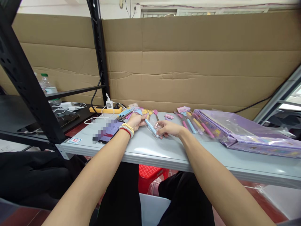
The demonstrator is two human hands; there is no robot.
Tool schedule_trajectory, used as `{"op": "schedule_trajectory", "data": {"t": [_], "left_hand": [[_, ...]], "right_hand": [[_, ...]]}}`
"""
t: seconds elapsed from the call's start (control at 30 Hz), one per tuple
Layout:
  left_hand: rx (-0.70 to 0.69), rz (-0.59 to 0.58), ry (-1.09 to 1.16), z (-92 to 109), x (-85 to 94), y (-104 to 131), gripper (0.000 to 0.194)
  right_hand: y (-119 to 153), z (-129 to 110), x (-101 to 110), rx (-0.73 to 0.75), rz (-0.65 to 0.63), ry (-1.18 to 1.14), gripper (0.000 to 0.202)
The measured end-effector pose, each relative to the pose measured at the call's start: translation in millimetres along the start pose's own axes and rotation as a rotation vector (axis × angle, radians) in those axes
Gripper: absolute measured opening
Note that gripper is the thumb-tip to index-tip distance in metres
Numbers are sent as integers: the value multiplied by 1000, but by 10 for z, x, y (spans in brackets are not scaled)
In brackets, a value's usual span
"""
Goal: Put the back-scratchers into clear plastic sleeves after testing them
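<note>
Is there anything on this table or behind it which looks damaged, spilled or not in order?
Nothing looks spilled. The cardboard behind the table has wrinkled creases, as if once bent. The purple package also looks crumpled at its near left corner, though this may be only its wrapping.

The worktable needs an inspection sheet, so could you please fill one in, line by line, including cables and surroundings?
Surface: pale grey tabletop, glossy; sticker near its left corner.
Job's things: light-blue-handled tool in clear wrapping; more claw-ended tools in a left pile and a right bunch.
Clutter: phone left of the hands; purple case at right.
Hands: left hand and right hand both hold the wrapped tool, fingers closed.
Cables: white cable by the yellow power strip; black cable at far right.
Surroundings: cardboard behind, black rack at left, red stool below.
</note>
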State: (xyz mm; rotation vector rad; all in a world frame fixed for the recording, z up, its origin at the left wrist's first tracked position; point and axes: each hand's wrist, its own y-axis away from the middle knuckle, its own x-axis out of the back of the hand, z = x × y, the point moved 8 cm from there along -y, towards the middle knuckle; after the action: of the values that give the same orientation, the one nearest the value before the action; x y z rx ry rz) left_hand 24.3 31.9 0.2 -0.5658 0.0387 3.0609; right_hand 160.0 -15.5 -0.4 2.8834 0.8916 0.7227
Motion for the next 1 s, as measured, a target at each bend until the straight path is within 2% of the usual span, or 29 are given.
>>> {"op": "schedule_trajectory", "data": {"t": [0.1, 0.27, 0.5, 0.67, 0.77, 1.0], "left_hand": [[29, -31, -18, -27, -19, -4, 12], [20, -94, -85, -15, -55, 4, 9], [67, -235, -251, -38, -180, 116, 31], [98, -482, -384, -109, -353, 263, 38], [98, -584, -446, -144, -404, 317, 39], [72, -591, -510, -173, -403, 294, 28]], "right_hand": [[14, 13, -31, -19, -21, -64, 50], [1, 49, 3, -40, 4, -94, 55], [-10, -18, 132, 17, 139, -157, 50], [-11, -33, 254, 55, 265, -145, 26], [-7, -25, 253, 44, 263, -145, 26], [2, -1, 154, -34, 188, -137, 28]]}}
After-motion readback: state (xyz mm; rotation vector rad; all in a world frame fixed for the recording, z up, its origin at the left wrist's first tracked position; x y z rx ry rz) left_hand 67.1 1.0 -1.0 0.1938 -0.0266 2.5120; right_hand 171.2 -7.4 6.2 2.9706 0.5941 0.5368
